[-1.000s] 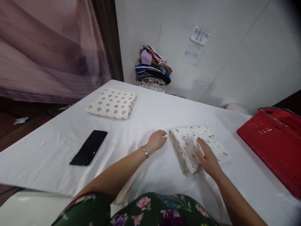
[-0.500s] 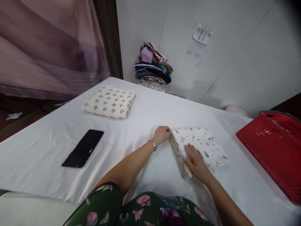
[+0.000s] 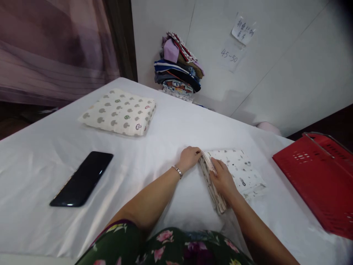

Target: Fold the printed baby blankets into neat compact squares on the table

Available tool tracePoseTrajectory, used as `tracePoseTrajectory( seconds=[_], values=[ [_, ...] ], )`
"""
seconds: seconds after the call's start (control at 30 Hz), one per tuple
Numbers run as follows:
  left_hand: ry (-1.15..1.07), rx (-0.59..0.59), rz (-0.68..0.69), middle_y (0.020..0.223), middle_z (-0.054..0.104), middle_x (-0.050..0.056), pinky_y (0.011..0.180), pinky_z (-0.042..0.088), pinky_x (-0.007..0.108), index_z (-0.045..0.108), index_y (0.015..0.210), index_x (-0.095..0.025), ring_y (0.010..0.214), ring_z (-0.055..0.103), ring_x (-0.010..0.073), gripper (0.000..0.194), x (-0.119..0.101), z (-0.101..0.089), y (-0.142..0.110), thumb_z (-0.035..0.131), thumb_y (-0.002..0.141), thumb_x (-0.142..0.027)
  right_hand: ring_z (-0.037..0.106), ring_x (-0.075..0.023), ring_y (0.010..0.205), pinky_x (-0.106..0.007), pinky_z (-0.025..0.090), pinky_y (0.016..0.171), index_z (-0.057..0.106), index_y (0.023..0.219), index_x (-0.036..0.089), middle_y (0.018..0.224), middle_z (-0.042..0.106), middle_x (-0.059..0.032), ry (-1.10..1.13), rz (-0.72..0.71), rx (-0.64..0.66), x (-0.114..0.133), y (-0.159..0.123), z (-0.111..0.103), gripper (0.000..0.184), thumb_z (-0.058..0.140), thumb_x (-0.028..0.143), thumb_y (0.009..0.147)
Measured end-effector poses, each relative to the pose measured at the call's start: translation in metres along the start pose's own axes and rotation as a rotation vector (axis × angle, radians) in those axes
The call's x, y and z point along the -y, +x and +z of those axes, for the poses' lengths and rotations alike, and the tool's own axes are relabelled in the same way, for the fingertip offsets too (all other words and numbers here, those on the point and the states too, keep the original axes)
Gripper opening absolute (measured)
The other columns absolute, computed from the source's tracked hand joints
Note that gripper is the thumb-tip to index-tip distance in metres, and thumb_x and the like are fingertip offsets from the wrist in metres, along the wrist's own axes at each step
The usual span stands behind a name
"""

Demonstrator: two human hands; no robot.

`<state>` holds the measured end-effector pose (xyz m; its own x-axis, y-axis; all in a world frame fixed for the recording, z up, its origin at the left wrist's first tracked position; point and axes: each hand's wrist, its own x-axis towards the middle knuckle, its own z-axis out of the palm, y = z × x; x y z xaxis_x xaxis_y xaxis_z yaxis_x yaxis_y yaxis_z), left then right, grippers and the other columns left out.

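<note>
In front of me lies a folded white cloth [image 3: 234, 165] with small printed figures, its stacked layers showing along the left edge. My left hand [image 3: 190, 157] pinches the far left corner of this cloth between thumb and fingers. Across the left edge, my right hand [image 3: 223, 178] grips some upper layers, thumb on the near side and fingers bent over them. The palm side of the right hand is hidden. Farther off to the left rests a second folded cloth [image 3: 118, 112], cream with grey mushroom prints, touched by neither hand.
A black phone [image 3: 82, 178] lies on the white-covered table [image 3: 154, 165] at left. On the right stands a red plastic basket [image 3: 317, 180]. A stack of folded clothes [image 3: 178, 70] sits by the wall behind the table. Paper notes [image 3: 242, 30] are fixed to the wall.
My right hand has gone from lying flat on the cloth's top to gripping layers at its left edge, lifting them slightly. The left hand keeps its corner. The view has shifted a little.
</note>
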<state>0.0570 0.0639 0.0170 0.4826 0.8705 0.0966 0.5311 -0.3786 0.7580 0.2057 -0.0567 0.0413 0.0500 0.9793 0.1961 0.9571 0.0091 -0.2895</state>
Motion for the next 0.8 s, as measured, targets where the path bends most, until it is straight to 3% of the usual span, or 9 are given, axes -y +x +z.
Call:
tracePoseTrajectory(
  seconds=[0.3,0.43,0.6,0.8],
  values=[
    [-0.019,0.013,0.052,0.085,0.065,0.003,0.079,0.041,0.029,0.067,0.091,-0.023,0.086,0.056,0.0173,0.023,-0.001,0.002,0.003,0.045,0.085,-0.029,0.053,-0.0231,0.114,-0.043,0.042,0.1,0.051,0.127,0.019,0.122,0.059,-0.008,0.193,0.085,-0.022,-0.012,0.001,-0.005,0.046,0.04,0.023,0.083],
    [-0.065,-0.02,0.008,0.089,0.064,0.002,0.078,0.042,0.027,0.064,0.094,-0.022,0.088,0.055,0.0164,0.018,-0.002,0.001,-0.001,0.053,0.08,-0.026,0.052,-0.0224,0.116,-0.042,0.042,0.1,0.051,0.128,0.018,0.125,0.057,-0.0083,0.23,0.096,-0.023,-0.012,0.001,-0.005,0.047,0.041,0.023,0.083],
    [0.0,-0.101,0.033,0.081,0.061,0.002,0.075,0.042,0.026,0.063,0.075,-0.019,0.084,0.053,0.0161,0.006,-0.01,-0.001,-0.011,0.06,0.074,-0.024,0.052,-0.0218,0.116,-0.041,0.042,0.1,0.049,0.129,0.018,0.125,0.056,-0.0084,0.252,0.077,-0.04,-0.013,0.0,-0.003,0.047,0.041,0.023,0.084],
    [0.144,0.0,-0.029,0.079,0.062,0.004,0.074,0.04,0.03,0.071,0.08,-0.023,0.083,0.054,0.0188,0.027,-0.018,0.001,-0.02,0.053,0.08,-0.043,0.052,-0.0233,0.115,-0.043,0.042,0.1,0.049,0.129,0.018,0.124,0.057,-0.009,0.237,0.037,-0.07,-0.013,-0.001,-0.002,0.046,0.041,0.023,0.084]
  ],
)
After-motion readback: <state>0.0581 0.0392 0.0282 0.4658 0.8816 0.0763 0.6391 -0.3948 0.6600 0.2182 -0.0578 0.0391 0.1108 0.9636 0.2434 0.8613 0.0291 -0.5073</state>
